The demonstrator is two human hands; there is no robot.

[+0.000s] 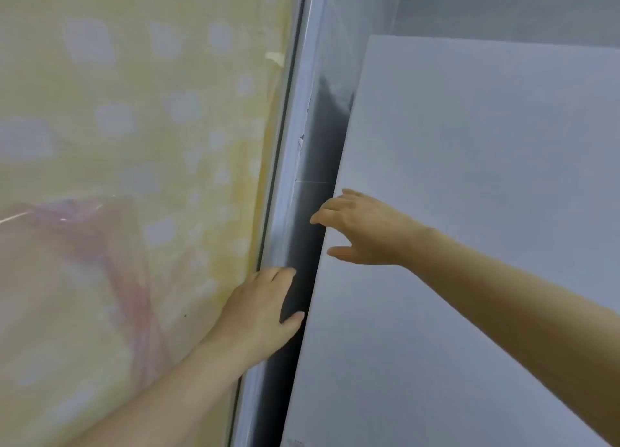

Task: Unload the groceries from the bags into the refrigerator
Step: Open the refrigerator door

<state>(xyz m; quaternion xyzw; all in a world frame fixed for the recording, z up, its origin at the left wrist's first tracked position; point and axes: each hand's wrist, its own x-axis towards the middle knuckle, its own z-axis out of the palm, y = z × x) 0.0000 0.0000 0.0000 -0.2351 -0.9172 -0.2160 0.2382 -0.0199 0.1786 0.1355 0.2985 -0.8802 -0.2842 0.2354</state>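
Refrigerator door (469, 211), a plain pale panel, fills the right half of the view and leans away toward the far right. Along its left edge runs a dark gap (318, 164), with a grey frame strip (295, 111) on the gap's left side. Left of that strip hangs a yellow spotted sheet (134, 111) under a glossy film.

The right hand (365, 232) lies at the door's left edge. Its fingers (327, 208) are spread and loosely straight, with the tips reaching over the edge above the gap, and the thumb is held apart lower down; it holds nothing. The left hand (261, 312) sits nearer, at the foot of the grey strip. Its thumb lies across the dark gap and its fingertips bend out of sight, so I cannot tell whether it grips anything.
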